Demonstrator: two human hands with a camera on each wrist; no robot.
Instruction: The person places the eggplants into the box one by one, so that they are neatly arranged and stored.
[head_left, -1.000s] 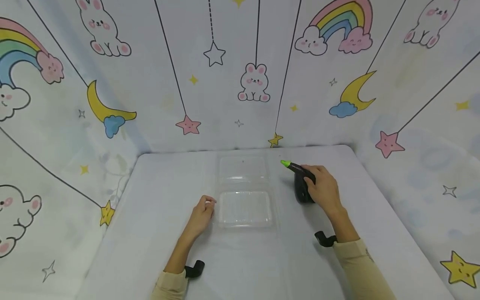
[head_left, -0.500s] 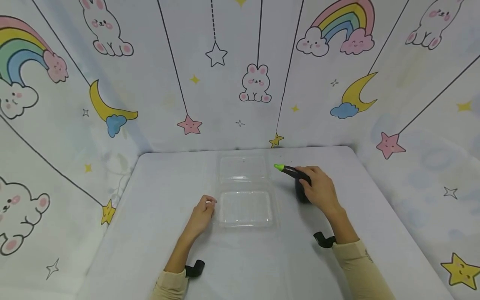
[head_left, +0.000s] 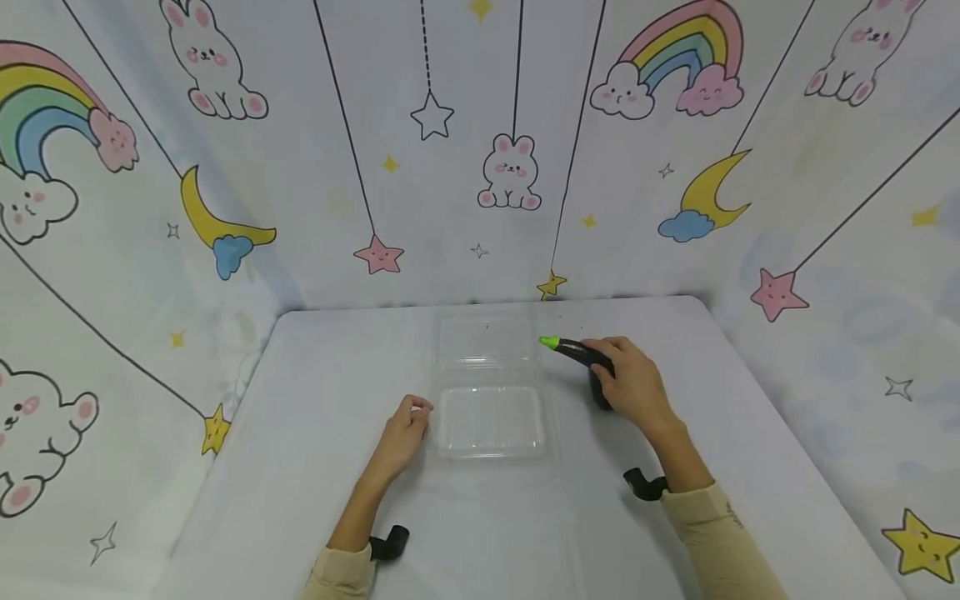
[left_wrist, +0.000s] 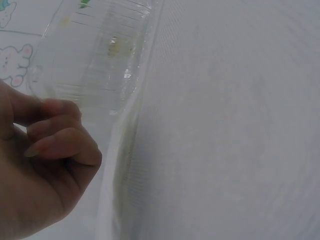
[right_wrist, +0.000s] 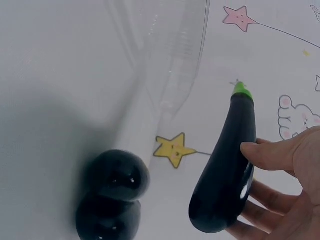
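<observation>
My right hand (head_left: 633, 383) grips a dark toy eggplant (right_wrist: 225, 165) with a bright green stem end, thumb on one side and fingers on the other. In the head view the eggplant points left, its green tip close to the right edge of a clear plastic clamshell box (head_left: 491, 421). Two rounded, glossy dark things (right_wrist: 117, 175) lie on the table below the held eggplant in the right wrist view. My left hand (head_left: 405, 429) has its fingers curled and pinches the box at its left rim. The box lies opened flat, its other half (head_left: 486, 337) toward the wall.
The white-covered table (head_left: 337, 358) runs back to a wall cloth (head_left: 450, 183) printed with rabbits, stars and rainbows. A black wrist camera mount (head_left: 390, 543) sits at the left wrist, another mount (head_left: 643, 483) at the right.
My right hand has moved left with the eggplant, away from the dark things below, bringing its green tip nearer the box. My left hand stays in place at the rim.
</observation>
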